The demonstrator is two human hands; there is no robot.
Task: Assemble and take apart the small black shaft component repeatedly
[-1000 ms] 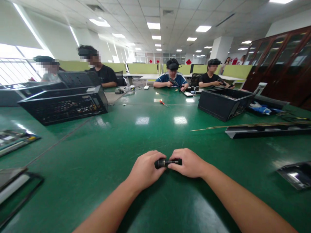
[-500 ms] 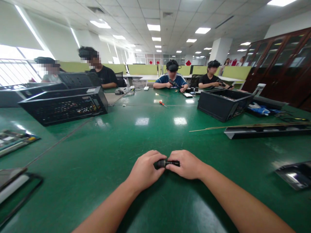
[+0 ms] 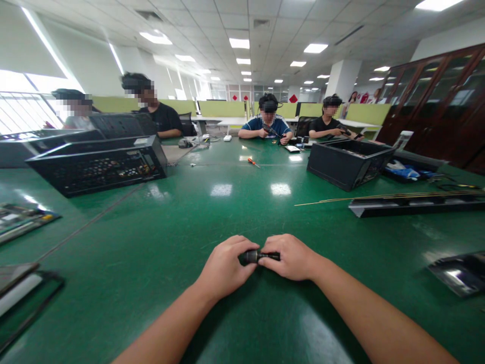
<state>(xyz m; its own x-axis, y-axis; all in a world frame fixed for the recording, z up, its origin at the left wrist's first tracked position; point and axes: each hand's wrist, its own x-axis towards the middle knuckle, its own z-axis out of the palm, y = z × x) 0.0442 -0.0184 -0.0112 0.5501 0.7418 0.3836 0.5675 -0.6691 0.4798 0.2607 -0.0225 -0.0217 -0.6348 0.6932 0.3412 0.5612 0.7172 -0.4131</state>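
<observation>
Low in the middle of the head view, a black cylindrical tool (image 3: 250, 257) lies level between my two hands, just over the green table (image 3: 170, 222). My left hand (image 3: 226, 265) is closed round its thicker left part. The fingertips of my right hand (image 3: 294, 257) pinch its thinner right part, with a dark end showing between thumb and fingers. The hands nearly meet at the tool's middle. My fingers cover much of it, so its exact kind cannot be made out.
Black computer cases (image 3: 102, 167) stand at the left, and another case (image 3: 346, 164) at the right. An orange screwdriver (image 3: 252, 162) lies farther back. A black metal rail (image 3: 413, 205), thin rods and a dark part (image 3: 460, 273) lie right; a circuit board (image 3: 26, 221) lies left. Co-workers sit opposite.
Almost nothing differs. Both hands keep the same hold on the black tool, and the whole view has shifted very slightly.
</observation>
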